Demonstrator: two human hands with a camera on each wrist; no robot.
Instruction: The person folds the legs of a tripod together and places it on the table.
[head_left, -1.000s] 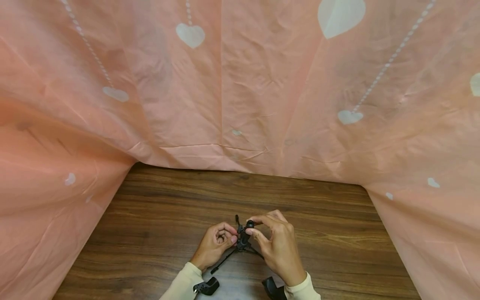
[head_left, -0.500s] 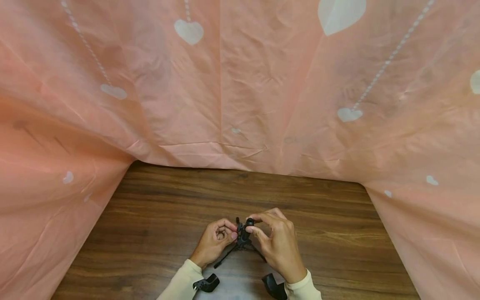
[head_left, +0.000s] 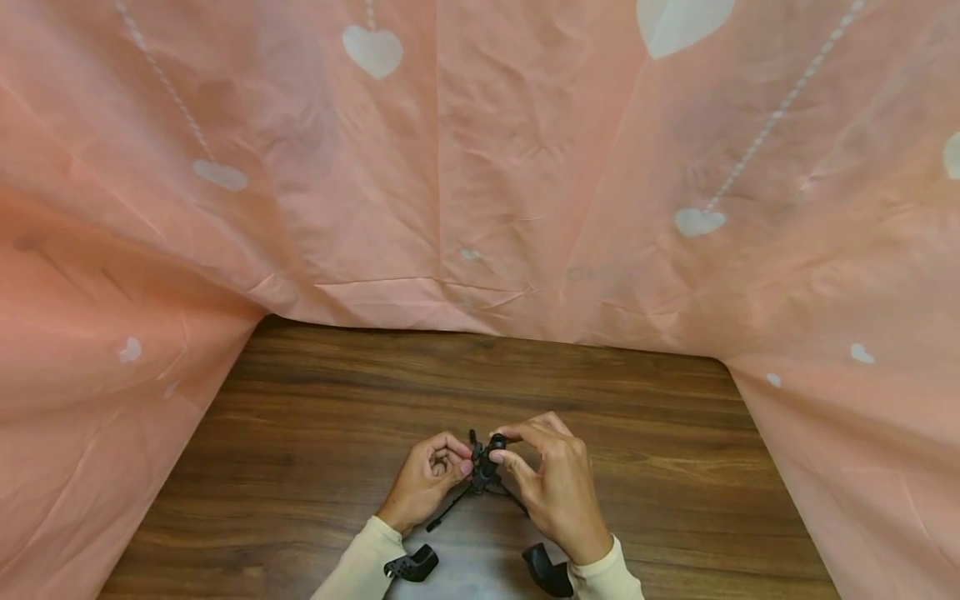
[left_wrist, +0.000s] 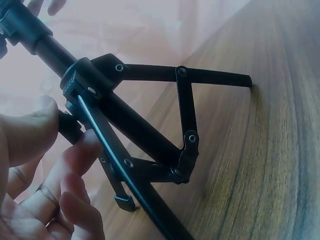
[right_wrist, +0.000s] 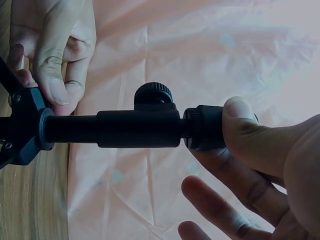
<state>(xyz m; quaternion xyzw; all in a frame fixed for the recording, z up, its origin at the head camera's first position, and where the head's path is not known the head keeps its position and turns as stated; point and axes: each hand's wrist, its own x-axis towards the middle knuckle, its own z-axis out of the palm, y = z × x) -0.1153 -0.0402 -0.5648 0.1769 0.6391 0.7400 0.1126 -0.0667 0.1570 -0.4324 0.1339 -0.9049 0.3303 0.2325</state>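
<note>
A small black tripod [head_left: 483, 477] stands between my hands with its legs spread on the wooden table. My left hand [head_left: 425, 482] pinches a small black knob [left_wrist: 70, 128] on the leg collar between thumb and finger, the other fingers curled loosely. My right hand [head_left: 561, 485] grips the black top piece [right_wrist: 205, 128] of the tripod with thumb and fingers. Below that piece, the sleeve of the centre post bears a ridged knob [right_wrist: 153, 94], which neither hand touches. In the left wrist view, braces [left_wrist: 187, 107] join the legs to the post.
Wood-grained table [head_left: 337, 392] lies around the tripod. A pink curtain [head_left: 487, 167] with pale hearts rises at the back and both sides. Black devices sit at the left wrist [head_left: 412, 565] and right wrist [head_left: 546, 570].
Both hands keep their holds on the tripod. The leg tip near my left wrist sits slightly farther from me, and the whole head view has drifted a little upward.
</note>
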